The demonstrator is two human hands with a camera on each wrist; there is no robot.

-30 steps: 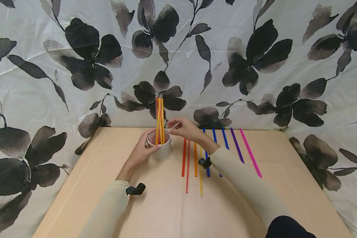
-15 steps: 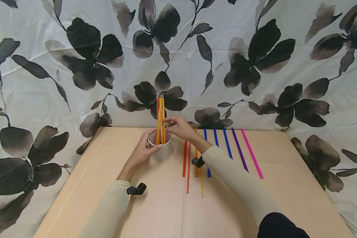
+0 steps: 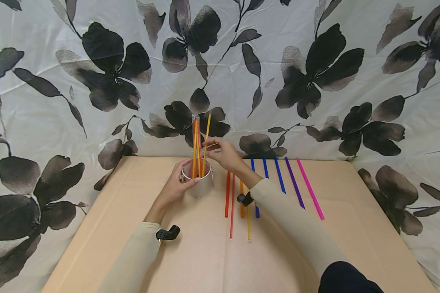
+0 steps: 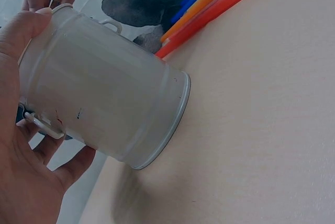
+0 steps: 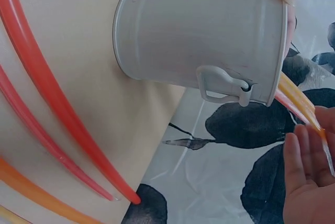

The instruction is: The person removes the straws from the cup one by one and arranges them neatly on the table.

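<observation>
With 12 o'clock at the far side of the tabletop, the left hand (image 3: 174,184) grips the white, cylindrical metal pail (image 3: 201,188) from its 9 o'clock side. The hand is spread wide round the wall, thumb over the near rim at about 7 o'clock and the fingers curving round the other way. The right hand (image 3: 225,155) is at the pail's 2 o'clock, above the rim, thumb and fingers drawn close together to pinch one slender yellow-orange plastic stick (image 3: 207,128). That stick's lower end is inside the pail, and its top tilts toward 1 o'clock, apart from the bunched red and yellow-orange sticks (image 3: 196,150) standing in the same pail.

The left forearm, in a pale beige sleeve (image 3: 132,254), comes in from 7 o'clock, the wrist bent so the palm faces the pail. The right forearm, in a matching sleeve (image 3: 297,219), reaches from 4 o'clock, passing over part of the loose row.

The pail stands upright on the pale wood-coloured tabletop (image 3: 198,260), near its far edge. From the pail's 4 o'clock round to 3 o'clock lie two red sticks (image 3: 227,199), an orange stick (image 3: 242,209), a thin yellow stick (image 3: 249,228), three blue sticks (image 3: 280,176), a purple stick (image 3: 294,183) and a bright pink stick (image 3: 309,188).
</observation>
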